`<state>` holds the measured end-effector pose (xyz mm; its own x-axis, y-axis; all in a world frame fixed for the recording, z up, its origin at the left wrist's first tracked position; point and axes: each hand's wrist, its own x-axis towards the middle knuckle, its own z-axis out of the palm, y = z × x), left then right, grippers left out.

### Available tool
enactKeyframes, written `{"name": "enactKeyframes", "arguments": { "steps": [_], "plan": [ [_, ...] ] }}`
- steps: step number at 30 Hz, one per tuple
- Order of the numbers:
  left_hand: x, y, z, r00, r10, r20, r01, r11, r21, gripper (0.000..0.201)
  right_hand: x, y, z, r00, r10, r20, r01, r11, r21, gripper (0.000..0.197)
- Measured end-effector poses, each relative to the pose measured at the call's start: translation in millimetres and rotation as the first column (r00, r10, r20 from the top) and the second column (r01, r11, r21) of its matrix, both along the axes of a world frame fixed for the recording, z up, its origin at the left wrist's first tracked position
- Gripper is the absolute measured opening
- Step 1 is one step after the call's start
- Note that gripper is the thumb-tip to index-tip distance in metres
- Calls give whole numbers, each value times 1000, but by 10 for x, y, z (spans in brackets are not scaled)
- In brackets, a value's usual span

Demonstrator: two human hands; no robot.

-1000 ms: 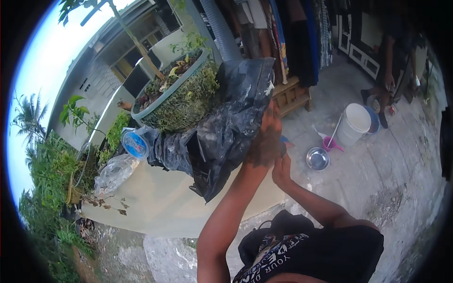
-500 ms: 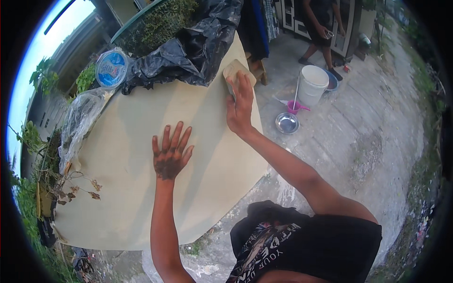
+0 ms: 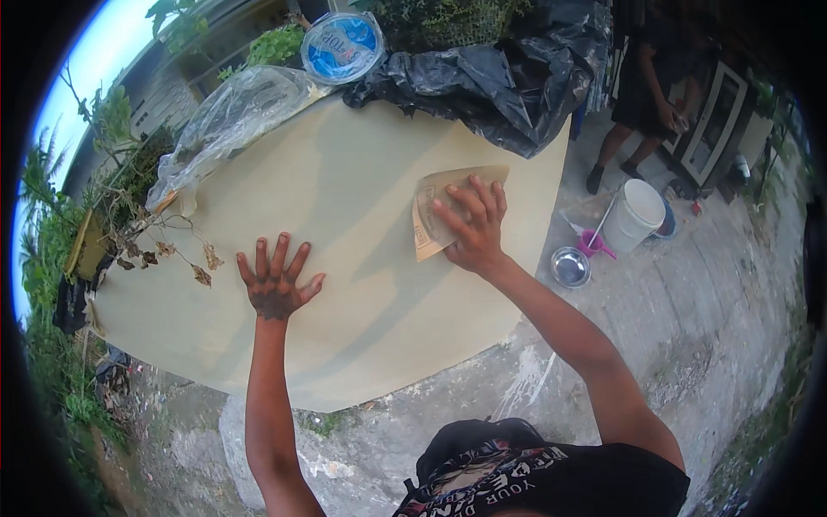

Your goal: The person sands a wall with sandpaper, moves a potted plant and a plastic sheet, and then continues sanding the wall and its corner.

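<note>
A broad, cream-coloured board lies flat before me. My right hand holds a tan sheet of sandpaper against its surface, right of the middle. Faint print shows on the sheet's upper side, and one edge lifts off the board. The fingers are bent over the sheet, with the thumb tucked at its lower edge. Flat on the left half of the board rests my left hand, fingers spread and nothing in it. Dark smudges or markings cover the back of that hand.
Black plastic sheeting and clear plastic lie along the far edge, beside a round blue lid. Dry twigs overhang the left edge. On the concrete at right are a white bucket, pink dipper, metal bowl and a standing person.
My right hand has drawn the sandpaper from the board's far right edge inward, toward the middle. The view has turned; my left hand still lies spread on the board.
</note>
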<state>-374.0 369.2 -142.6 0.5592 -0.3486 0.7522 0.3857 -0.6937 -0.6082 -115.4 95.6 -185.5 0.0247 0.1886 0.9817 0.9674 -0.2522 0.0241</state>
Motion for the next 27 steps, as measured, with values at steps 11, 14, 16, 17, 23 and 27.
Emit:
{"name": "enactKeyframes", "arguments": {
  "steps": [11, 14, 16, 17, 23, 27],
  "plan": [
    [17, 26, -238, 978, -10, 206, 35, 993, -116, 60, 199, 24, 550, 981, -194, 17, 194, 980, -39, 70],
    [-53, -39, -268, 978, -34, 206, 65, 987, -147, 60, 19, 136, 599, 973, -221, 70, 226, 972, -64, 71],
    [-44, -58, -224, 984, -40, 175, 69, 984, -165, 62, -130, 304, 716, 976, -214, 28, 213, 977, 21, 74],
    [-75, -2, -203, 980, -48, 195, 79, 985, -155, 62, -228, 405, 751, 970, -242, -14, 243, 970, 18, 78],
    [-177, 120, -260, 977, -136, 162, 160, 976, -144, 71, -954, 1148, 959, 972, -236, 1, 236, 972, 17, 80],
    [-233, 141, -300, 969, -100, 224, 158, 954, -257, 78, -1084, 1158, 677, 955, -200, 221, 256, 929, -268, 80]
  ]
}}
